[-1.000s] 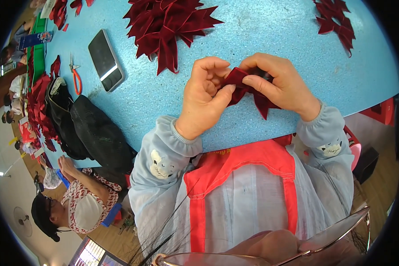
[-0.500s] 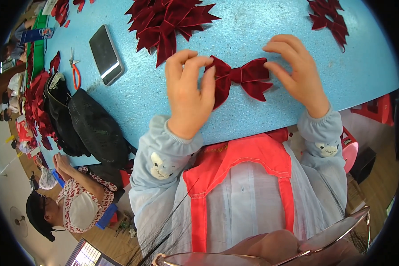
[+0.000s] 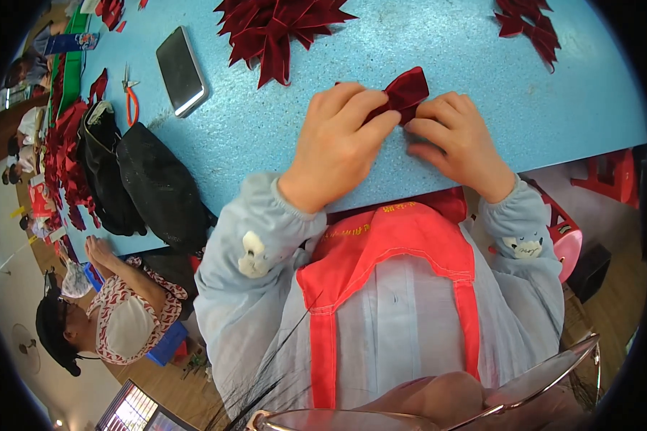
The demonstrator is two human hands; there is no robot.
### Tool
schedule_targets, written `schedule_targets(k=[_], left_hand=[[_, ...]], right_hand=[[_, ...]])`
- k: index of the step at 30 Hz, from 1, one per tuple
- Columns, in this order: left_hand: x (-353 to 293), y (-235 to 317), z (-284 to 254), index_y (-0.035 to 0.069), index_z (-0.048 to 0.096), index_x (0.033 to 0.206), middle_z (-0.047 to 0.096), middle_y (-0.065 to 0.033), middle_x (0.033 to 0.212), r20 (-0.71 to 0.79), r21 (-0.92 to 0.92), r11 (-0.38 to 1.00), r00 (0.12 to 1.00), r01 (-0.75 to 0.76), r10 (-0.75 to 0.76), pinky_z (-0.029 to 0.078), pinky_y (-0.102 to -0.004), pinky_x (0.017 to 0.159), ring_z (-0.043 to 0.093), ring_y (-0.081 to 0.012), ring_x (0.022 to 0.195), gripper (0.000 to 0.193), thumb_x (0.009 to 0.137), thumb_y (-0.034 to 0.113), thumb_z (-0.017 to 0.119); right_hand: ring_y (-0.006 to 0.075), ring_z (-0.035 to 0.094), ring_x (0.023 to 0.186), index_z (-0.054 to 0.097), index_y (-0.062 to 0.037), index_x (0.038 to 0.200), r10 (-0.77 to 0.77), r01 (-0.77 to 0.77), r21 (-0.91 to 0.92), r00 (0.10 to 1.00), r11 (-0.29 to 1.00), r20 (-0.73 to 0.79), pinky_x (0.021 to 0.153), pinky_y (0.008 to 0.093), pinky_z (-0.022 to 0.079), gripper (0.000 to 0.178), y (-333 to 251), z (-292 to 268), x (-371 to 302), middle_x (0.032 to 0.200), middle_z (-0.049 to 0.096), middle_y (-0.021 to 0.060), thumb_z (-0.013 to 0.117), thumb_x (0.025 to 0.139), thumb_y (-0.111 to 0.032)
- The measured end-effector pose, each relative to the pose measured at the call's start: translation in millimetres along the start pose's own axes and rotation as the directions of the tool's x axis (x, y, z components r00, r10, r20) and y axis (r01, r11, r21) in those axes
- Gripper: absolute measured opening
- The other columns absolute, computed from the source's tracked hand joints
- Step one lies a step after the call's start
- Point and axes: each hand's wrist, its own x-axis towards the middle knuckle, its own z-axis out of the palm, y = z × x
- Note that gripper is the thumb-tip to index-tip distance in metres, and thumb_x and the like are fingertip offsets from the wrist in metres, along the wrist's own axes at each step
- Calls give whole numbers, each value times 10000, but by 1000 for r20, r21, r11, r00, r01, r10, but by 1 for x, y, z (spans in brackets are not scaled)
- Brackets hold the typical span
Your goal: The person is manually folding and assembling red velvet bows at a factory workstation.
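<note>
A dark red velvet bow (image 3: 410, 87) is between my hands above the blue table, one loop sticking up to the right. My left hand (image 3: 341, 147) is closed on its left part, thumb and fingers pinching near the middle and covering much of it. The fingers of my right hand (image 3: 456, 136) are curled together at the bow's lower right edge, where they hide its tails. Just beyond lies a pile of similar bows (image 3: 280, 32). A smaller group of bows (image 3: 530, 29) rests at the far right.
On the blue table (image 3: 244, 136) to the left lie a phone (image 3: 180, 72), orange-handled snips (image 3: 131, 104) and a black bag (image 3: 158, 183). More red ribbon pieces (image 3: 65, 154) are heaped beyond the bag. A co-worker (image 3: 126, 309) sits at left. A red stool (image 3: 611, 179) stands at right.
Both hands have come closer together and the bow has been turned, one loop now tilted up. My right hand, apart from the bow before, has closed in on its edge.
</note>
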Motion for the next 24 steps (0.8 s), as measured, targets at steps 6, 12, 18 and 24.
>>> schedule_targets(k=[6, 12, 18, 24], left_hand=[[5, -4, 21, 9, 601, 1027, 572, -79, 983, 80, 55, 995, 994, -79, 75, 416, -351, 724, 527, -230, 880, 336, 702, 85, 561], [5, 5, 30, -2, 615, 1043, 581, -90, 988, 88, 131, 991, 996, -18, 7, 433, -349, 716, 545, -246, 864, 367, 677, 28, 599], [4, 3, 32, -10, 615, 1052, 581, -101, 993, 88, 97, 995, 996, -6, -2, 444, -354, 723, 542, -254, 860, 396, 658, 27, 587], [3, -5, 21, 7, 617, 1052, 576, -113, 981, 3, 23, 1000, 1000, -10, 10, 445, -354, 727, 537, -263, 844, 363, 689, 10, 610]], right_hand=[[266, 552, 800, 599, -21, 930, 34, -31, 19, 990, 999, -133, 668, 354, 455, 271, 5, 15, -7, 894, 571, 102, 674, 672, 9], [265, 565, 746, 602, -6, 889, 25, -13, 84, 989, 996, -144, 613, 348, 468, 231, 8, 14, -12, 839, 581, 103, 655, 671, 48], [260, 571, 713, 605, -6, 853, 68, -49, 125, 986, 991, -153, 589, 337, 463, 186, 5, 16, -14, 798, 583, 97, 647, 681, 52], [252, 564, 692, 617, -29, 878, 237, -231, 170, 971, 958, -17, 585, 321, 460, 190, 0, -2, -12, 821, 582, 93, 644, 703, 40]])
